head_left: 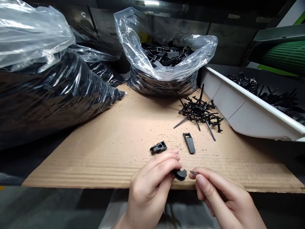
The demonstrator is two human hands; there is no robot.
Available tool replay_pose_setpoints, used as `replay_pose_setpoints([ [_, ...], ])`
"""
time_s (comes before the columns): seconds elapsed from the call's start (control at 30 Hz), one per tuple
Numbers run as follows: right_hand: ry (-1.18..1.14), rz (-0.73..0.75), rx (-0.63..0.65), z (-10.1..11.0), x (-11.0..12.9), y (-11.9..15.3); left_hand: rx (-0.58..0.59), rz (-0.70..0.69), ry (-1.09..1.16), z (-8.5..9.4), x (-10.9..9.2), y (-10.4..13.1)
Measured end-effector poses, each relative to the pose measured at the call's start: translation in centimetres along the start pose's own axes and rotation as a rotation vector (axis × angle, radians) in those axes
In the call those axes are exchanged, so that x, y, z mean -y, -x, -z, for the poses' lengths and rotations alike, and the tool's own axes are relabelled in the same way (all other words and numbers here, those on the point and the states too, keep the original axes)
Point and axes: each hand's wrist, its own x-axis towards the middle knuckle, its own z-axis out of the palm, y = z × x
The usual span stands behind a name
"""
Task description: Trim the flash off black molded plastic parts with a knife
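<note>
- Spanning the foreground: cardboard (100, 143).
- Left hand (151, 179) grips a black part (180, 175) near the cardboard's front edge.
- Right hand (221, 192) pinches a pointed sliver (193, 173) just beside it, not touching.
- Apparently aligning both; next move calls for steady aim.

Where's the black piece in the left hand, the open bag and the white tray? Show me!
Black piece (182, 174): head view, on its curved end.
Open bag (164, 74): head view, on its clear front rim.
White tray (243, 108): head view, on its side wall.
</note>
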Motion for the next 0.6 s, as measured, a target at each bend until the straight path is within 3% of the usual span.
replay_pose_setpoints([
  [0.2, -0.056, -0.021, 0.056, 0.0, 0.4, -0.1, 0.024, -0.024, -0.006, 0.1, 0.2, 0.3],
  [0.3, -0.138, -0.143, 0.143, 0.3, 0.6, -0.5, 0.036, -0.049, 0.006, 0.1, 0.3, 0.2],
  [0.5, -0.391, -0.444, 0.482, 1.7, 1.1, -1.6, 0.058, -0.057, 0.023, 0.4, 0.2, 0.0],
  [0.6, -0.531, -0.541, 0.525, 2.1, 1.5, -1.2, 0.053, -0.011, 0.030, 0.6, 0.0, -0.2],
])
